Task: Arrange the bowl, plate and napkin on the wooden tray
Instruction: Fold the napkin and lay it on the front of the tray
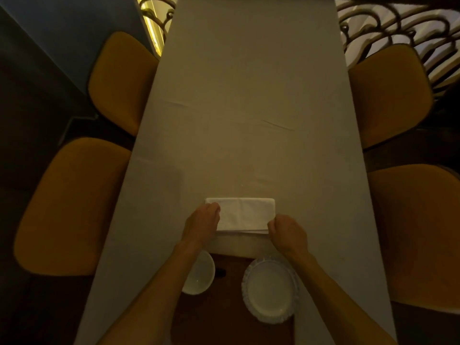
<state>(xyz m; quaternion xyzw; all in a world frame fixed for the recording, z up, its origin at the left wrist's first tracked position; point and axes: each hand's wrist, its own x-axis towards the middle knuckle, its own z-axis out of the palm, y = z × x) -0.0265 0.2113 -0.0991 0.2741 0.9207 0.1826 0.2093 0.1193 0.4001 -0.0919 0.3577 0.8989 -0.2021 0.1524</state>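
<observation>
A folded white napkin point(245, 214) lies on the tablecloth just beyond the dark wooden tray point(229, 310). My left hand point(202, 226) rests on the napkin's left end, fingers curled over its far corner. My right hand point(287, 231) pinches the napkin's near right corner. On the tray, a white bowl point(200, 276) sits at the left, partly hidden under my left forearm. A white plate point(270, 291) with a scalloped rim sits at the right of the tray.
The long table point(249, 108) wears a pale cloth and stretches away from me. Mustard-coloured chairs stand along both sides: two on the left point(69, 207) and two on the right point(418, 232). A metal railing point(388, 23) shows at the far right.
</observation>
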